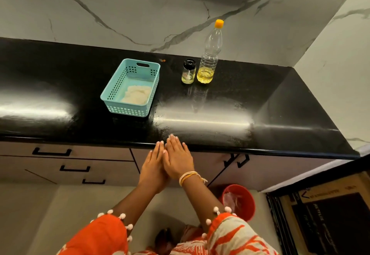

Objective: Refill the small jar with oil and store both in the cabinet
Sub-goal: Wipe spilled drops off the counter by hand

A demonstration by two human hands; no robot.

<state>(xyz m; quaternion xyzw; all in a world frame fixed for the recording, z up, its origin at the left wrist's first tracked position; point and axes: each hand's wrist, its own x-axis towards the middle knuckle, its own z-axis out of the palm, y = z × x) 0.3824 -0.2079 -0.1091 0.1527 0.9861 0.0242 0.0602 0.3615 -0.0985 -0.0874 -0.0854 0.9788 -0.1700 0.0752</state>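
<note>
- The front of the table (200,118) lies bare between its near edge and the things at the back.
- A teal basket (131,87) stands left of centre.
- The small jar (188,71) and oil bottle (210,54) stand just beside each other, near the wall (140,10), leaving a gap between basket and jar.

Bright overhead light, broad white glare patches on black countertop (220,98); wide-angle bend at edges; slightly soft focus.
</note>
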